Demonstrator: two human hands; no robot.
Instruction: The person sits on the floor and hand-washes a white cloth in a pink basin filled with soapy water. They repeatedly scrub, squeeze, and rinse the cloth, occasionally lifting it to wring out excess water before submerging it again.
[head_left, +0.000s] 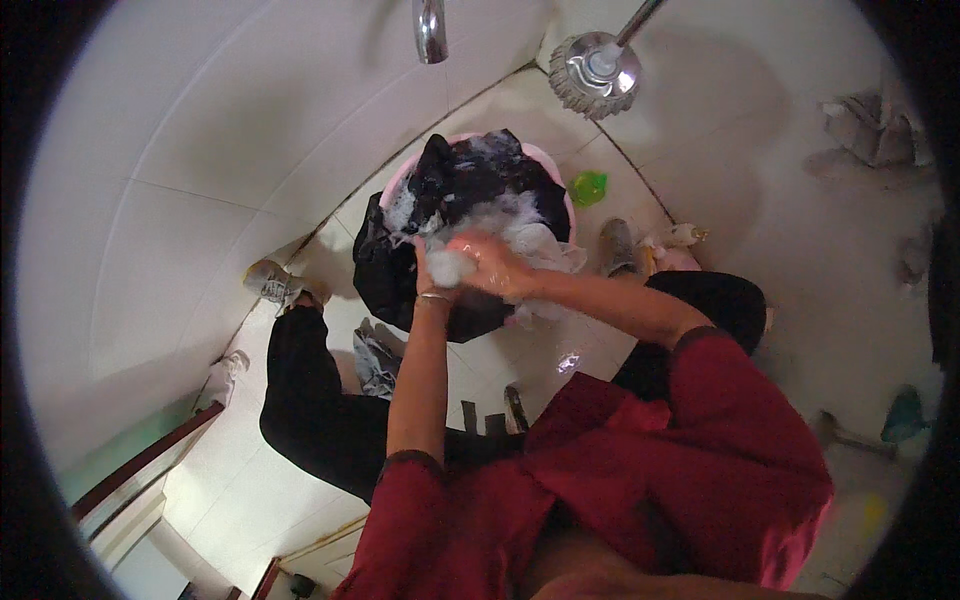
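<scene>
My left hand (430, 271) and my right hand (490, 264) are together over the near side of a pink basin (547, 161). Between them is a white foamy wad (448, 268), which looks like wet cloth under suds. My right hand is wet and slightly blurred. Thin white wet fabric (551, 249) spreads out beside it over the basin's right rim. Black wet clothes (480, 169) fill the basin, streaked with soap suds, and some hang over its left and near sides. The fingers are partly hidden by foam.
A chrome spout (431, 34) juts from above. A mop head (598, 75) hangs near the corner. On the tiled floor lie a green plastic item (588, 187), a grey cloth (375, 360) and a bottle (684, 235). My shoes (274, 285) flank the basin.
</scene>
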